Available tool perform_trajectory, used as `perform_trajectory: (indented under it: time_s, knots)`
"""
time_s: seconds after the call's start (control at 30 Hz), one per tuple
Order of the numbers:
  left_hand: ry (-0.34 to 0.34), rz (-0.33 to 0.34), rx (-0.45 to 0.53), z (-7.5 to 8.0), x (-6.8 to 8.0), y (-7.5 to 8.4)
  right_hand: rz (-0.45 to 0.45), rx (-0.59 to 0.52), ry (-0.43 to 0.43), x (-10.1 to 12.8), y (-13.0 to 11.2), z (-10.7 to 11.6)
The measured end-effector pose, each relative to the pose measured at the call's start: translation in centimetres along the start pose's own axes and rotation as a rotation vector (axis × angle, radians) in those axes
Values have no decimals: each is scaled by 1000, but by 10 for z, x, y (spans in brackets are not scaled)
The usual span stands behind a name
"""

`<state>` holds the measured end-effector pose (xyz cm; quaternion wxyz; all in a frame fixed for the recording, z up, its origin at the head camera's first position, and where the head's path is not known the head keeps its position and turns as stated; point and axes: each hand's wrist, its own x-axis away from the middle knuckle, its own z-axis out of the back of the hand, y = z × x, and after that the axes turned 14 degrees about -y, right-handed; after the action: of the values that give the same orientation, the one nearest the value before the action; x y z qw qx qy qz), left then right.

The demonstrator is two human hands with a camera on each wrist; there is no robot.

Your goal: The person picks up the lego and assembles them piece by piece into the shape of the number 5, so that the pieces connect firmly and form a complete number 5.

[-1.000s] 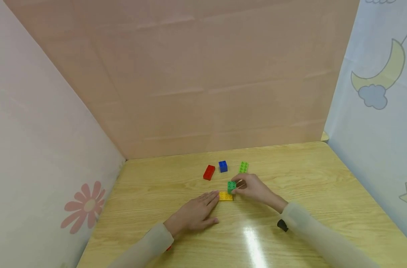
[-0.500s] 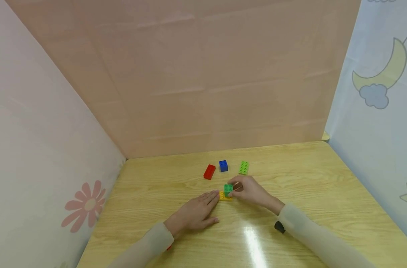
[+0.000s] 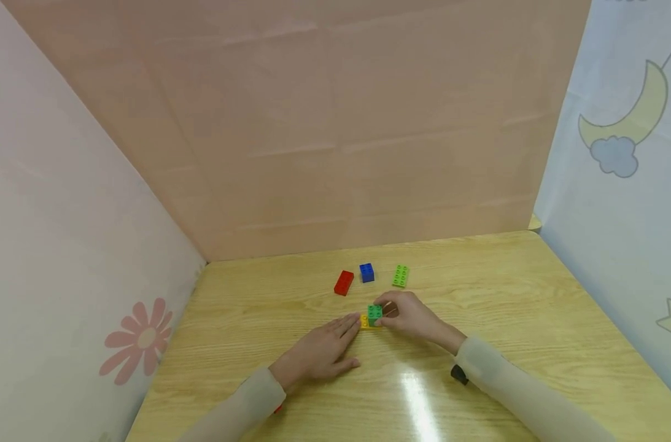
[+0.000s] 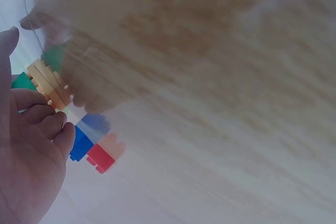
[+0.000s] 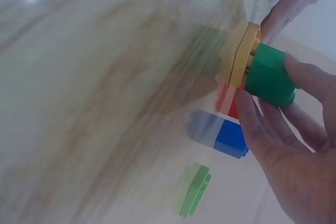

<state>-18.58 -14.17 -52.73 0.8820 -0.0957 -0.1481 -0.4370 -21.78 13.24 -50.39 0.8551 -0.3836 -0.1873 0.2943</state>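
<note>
- The dark green brick (image 3: 375, 314) covers most of the yellow plate (image 3: 364, 321) from the head view.
- The left hand (image 4: 29, 166) is cut off by the left wrist picture's edge.
- The desk (image 5: 105, 77) is blurred.

Child's play corner, wooden table (image 3: 534, 319), pastel screens with flower (image 3: 139, 337), moon (image 3: 633, 116), cloud, toy bricks (image 3: 366, 272)

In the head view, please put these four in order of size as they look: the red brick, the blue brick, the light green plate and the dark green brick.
1. red brick, longest
2. light green plate, nearly as long; these two look close
3. blue brick and dark green brick: alike; fingers of the right hand hide part of the green one, and it is nearer the camera.
</note>
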Motion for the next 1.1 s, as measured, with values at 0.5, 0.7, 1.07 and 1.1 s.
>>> perform_trajectory:
  time_s: [0.5, 0.7, 1.07, 1.1]
  knots:
    - [-18, 6, 11, 3, 0, 1, -1, 38, -14, -4, 2, 0]
    - [-24, 10, 5, 2, -1, 1, -5, 37, -24, -8, 2, 0]
    - [-19, 7, 3, 3, -1, 2, -65, 18, -31, -9, -3, 3]
    - [-22, 7, 4, 3, -1, 2, -69, 17, -32, -10, -3, 2]
